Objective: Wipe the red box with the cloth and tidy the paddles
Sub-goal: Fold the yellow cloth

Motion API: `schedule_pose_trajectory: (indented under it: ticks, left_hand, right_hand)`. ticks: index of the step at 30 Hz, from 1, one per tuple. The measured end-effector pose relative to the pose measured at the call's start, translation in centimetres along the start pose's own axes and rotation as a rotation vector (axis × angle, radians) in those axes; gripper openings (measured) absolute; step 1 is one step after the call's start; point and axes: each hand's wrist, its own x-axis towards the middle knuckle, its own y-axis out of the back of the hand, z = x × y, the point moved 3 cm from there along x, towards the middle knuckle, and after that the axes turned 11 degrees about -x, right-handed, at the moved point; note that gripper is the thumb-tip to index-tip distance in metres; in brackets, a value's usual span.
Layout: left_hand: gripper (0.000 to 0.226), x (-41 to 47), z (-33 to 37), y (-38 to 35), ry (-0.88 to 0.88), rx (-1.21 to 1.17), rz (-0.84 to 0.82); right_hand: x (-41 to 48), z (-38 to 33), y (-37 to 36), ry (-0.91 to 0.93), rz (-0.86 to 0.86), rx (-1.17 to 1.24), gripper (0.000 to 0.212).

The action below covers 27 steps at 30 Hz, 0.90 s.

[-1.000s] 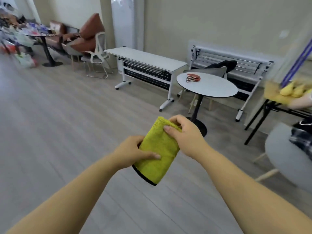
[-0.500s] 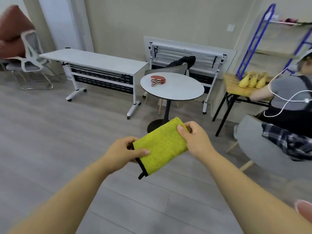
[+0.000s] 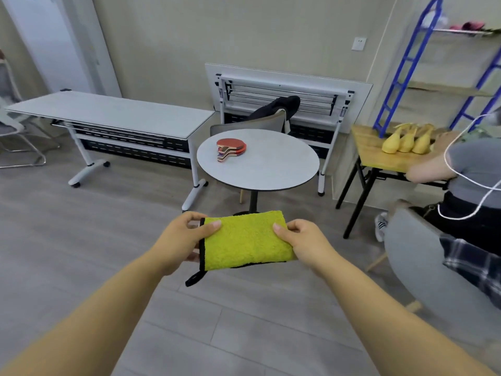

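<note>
Cloth, one folded yellow-green piece with black edging, held flat, its long axis running side to side between two hands. Left hand pinches the left end, thumb on top; right hand pinches the right end the same way. Paddles, one red stack of perhaps three, lie well beyond the fingertips, ahead and slightly nearer the left hand, handles pointing back toward the person, on one round table. No red box is in view.

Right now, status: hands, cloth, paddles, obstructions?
Left hand and right hand each pinch an end of the yellow cloth. Paddles stacked on round table ahead. Red box not in view. Seated person at right.
</note>
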Motion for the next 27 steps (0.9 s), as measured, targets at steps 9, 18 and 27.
schedule_pose_trajectory:
  ticks: [9, 18, 27]
  left_hand:
    - [0.051, 13.5, 0.0, -1.0, 0.139, -0.126, -0.025]
    - [0.051, 30.3, 0.5, -0.7, 0.161, 0.034, -0.154]
    - [0.057, 44.1, 0.2, -2.3, 0.195, 0.178, -0.175]
  right_hand:
    - [13.0, 1.4, 0.1, -0.200, -0.187, 0.205, 0.016]
    - [27.3, 2.5, -1.3, -0.181, -0.078, -0.056, 0.021]
    - [38.2, 4.6, -2.7, -0.301, 0.056, -0.087, 0.021]
